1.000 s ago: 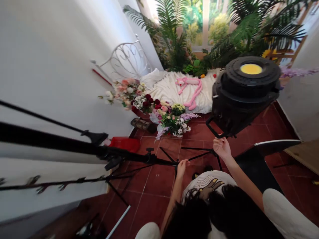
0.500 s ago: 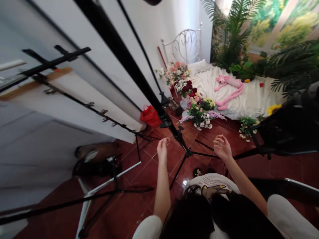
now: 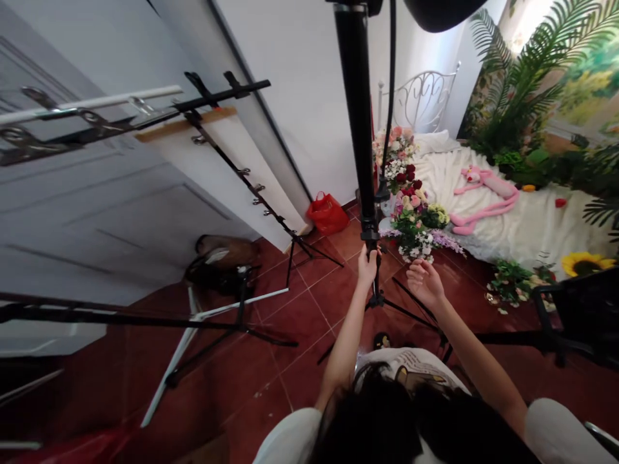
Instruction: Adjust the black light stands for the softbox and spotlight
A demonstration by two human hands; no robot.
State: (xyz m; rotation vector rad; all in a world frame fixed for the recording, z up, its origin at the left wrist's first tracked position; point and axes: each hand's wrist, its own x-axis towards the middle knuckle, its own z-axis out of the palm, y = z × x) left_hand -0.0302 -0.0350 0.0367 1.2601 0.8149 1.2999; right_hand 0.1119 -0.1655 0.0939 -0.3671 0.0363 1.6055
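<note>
A black light stand (image 3: 358,122) rises almost upright in front of me, its legs spread on the floor. My left hand (image 3: 368,267) is closed around the lower part of its pole, just below a black collar with a knob. Part of those fingers is hidden behind the pole. To the right of the pole, my right hand (image 3: 425,283) hovers with loosely bent fingers and nothing visible in them. It is apart from the stand. A dark rounded lamp housing (image 3: 445,11) shows at the top edge, and a cable hangs beside the pole.
To the left, a backdrop stand with clips holds white boards (image 3: 227,167). A red bag (image 3: 327,214) sits by the wall. Artificial flowers (image 3: 411,212) border a white-draped bed with a pink plush toy (image 3: 491,190). Dark equipment (image 3: 580,316) stands at right; white tripod legs (image 3: 176,367) cross the left floor.
My left hand has moved right and closed on the stand's pole. The pole looks more upright as my view has turned left. My right hand stays raised, loosely bent.
</note>
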